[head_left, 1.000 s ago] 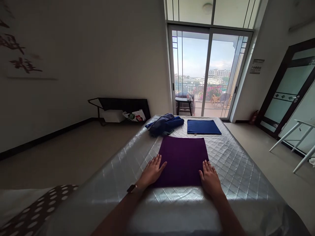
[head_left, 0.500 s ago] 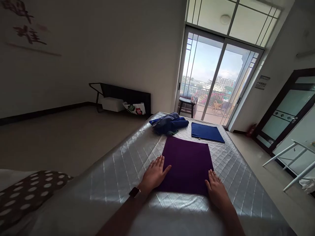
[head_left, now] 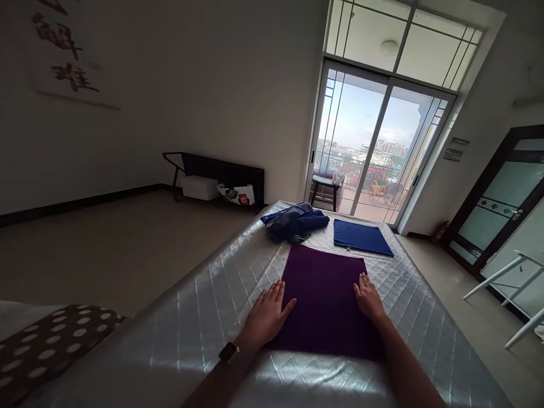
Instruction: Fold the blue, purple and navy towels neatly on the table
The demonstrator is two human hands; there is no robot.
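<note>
A purple cloth (head_left: 325, 306) is laid flat between the two hands. Its left edge is partly covered by the left hand (head_left: 264, 317), whose thumb is rested on the fabric; its right edge is met by the right hand (head_left: 369, 298). Fingers are extended on both; nothing is grasped. For good smoothing, light, equal pressure is probably best directed outward, without the edges being dragged. Beneath the hands, a quilted silver cover (head_left: 199, 306) is spread; beyond them, a blue bundle (head_left: 295, 222) and a flat blue cloth (head_left: 363, 237) are placed.
</note>
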